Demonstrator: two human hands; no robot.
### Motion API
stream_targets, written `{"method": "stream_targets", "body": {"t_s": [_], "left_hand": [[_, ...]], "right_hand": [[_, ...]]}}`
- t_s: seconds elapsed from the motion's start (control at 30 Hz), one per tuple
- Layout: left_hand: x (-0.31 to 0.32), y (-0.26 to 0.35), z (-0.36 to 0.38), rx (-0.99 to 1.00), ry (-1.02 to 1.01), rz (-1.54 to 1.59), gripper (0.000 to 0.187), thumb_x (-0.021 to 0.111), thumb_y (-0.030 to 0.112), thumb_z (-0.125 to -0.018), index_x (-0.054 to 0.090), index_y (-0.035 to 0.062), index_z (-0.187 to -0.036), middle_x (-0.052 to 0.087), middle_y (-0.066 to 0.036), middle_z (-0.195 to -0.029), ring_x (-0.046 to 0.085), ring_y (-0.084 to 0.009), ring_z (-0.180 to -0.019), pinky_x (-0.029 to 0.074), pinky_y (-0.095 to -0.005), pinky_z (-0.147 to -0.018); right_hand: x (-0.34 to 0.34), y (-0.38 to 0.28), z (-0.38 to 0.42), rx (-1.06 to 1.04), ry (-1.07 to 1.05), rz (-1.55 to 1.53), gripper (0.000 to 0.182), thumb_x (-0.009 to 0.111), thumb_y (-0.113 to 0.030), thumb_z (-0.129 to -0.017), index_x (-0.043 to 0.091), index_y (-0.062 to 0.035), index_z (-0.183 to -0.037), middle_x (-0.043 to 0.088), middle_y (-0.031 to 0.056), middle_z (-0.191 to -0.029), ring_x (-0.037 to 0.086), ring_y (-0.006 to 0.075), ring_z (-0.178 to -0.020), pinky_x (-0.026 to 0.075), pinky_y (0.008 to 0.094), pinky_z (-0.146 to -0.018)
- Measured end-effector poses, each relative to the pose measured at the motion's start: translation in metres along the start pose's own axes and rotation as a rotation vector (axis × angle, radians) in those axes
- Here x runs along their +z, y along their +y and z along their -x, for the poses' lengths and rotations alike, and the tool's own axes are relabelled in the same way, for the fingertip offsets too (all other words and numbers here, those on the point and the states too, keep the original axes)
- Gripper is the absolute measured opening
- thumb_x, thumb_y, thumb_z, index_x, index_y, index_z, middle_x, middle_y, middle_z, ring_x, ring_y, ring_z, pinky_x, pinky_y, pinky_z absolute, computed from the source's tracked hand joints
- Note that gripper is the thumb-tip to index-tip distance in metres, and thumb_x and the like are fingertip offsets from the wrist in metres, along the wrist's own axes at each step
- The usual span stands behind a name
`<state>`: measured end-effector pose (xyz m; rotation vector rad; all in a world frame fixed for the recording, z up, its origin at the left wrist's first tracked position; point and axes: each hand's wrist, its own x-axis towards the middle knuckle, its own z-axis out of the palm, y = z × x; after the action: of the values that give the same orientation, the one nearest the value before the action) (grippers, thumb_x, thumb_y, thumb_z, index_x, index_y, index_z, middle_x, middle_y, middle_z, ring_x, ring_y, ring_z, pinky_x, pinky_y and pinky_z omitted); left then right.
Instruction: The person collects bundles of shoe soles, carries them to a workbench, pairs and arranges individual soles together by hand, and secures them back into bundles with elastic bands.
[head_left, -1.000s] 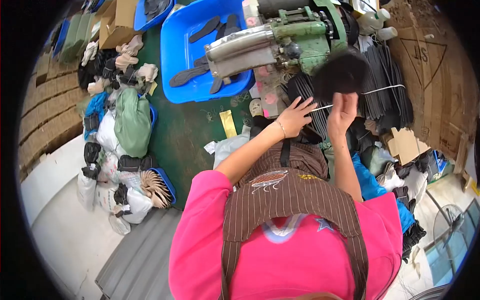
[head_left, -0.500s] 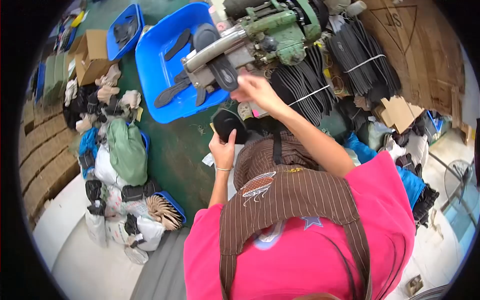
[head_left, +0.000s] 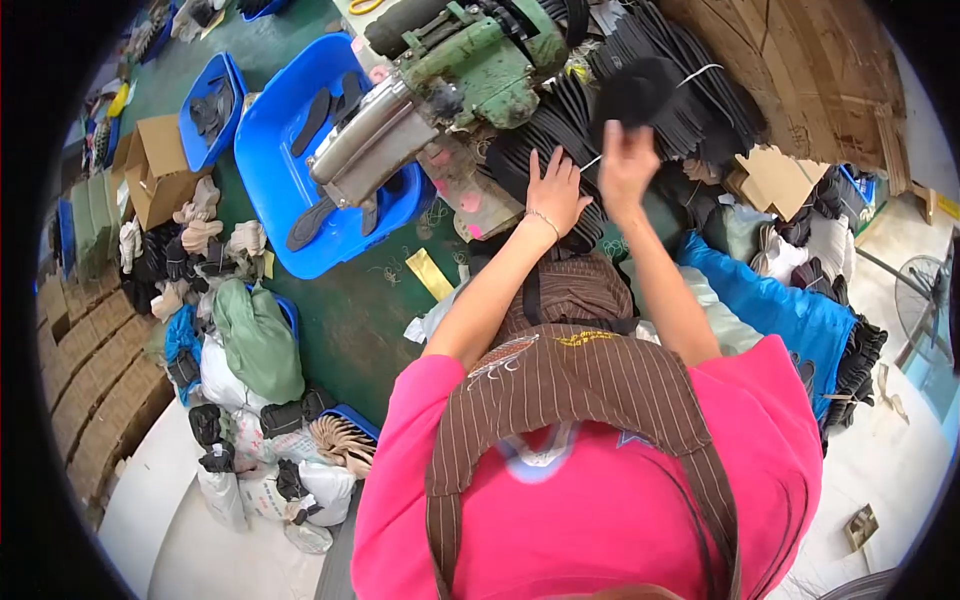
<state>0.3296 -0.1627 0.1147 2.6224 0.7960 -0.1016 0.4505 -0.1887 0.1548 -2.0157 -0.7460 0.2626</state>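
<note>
I see a dark insole (head_left: 634, 90) raised above the bundled stack of black insoles (head_left: 560, 150), pinched at its lower edge by my right hand (head_left: 625, 165). My left hand (head_left: 555, 195) lies spread, fingers apart, flat on that stack. Just left stands the green machine (head_left: 470, 60) with its metal chute (head_left: 365, 140), over a blue bin (head_left: 290, 150) holding more soles.
</note>
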Motion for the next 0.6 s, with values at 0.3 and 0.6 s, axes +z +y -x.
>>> {"method": "stream_targets", "body": {"t_s": [0.3,0.6], "left_hand": [[-0.008,-0.006,0.011,0.012,0.159,0.133,0.035,0.066,0.019,-0.07,0.062,0.002,-0.1,0.053,-0.01,-0.104,0.047,-0.0276,-0.107,0.014,-0.0612,-0.107],[-0.008,0.005,0.015,-0.096,0.244,0.195,0.031,0.064,0.022,-0.067,0.065,0.0017,-0.09,0.058,-0.008,-0.099,0.049,-0.0264,-0.105,0.014,-0.0611,-0.106]], "right_hand": [[0.021,0.019,0.013,-0.017,-0.426,-0.128,0.037,0.05,-0.004,-0.086,0.048,-0.0073,-0.124,0.058,0.0267,-0.076,0.06,0.0429,-0.07,0.046,0.044,-0.06],[0.019,0.034,0.006,-0.034,-0.809,0.187,0.048,0.054,-0.018,-0.079,0.041,-0.006,-0.123,0.062,0.0278,-0.076,0.06,0.0471,-0.075,0.046,0.0545,-0.068]]}}
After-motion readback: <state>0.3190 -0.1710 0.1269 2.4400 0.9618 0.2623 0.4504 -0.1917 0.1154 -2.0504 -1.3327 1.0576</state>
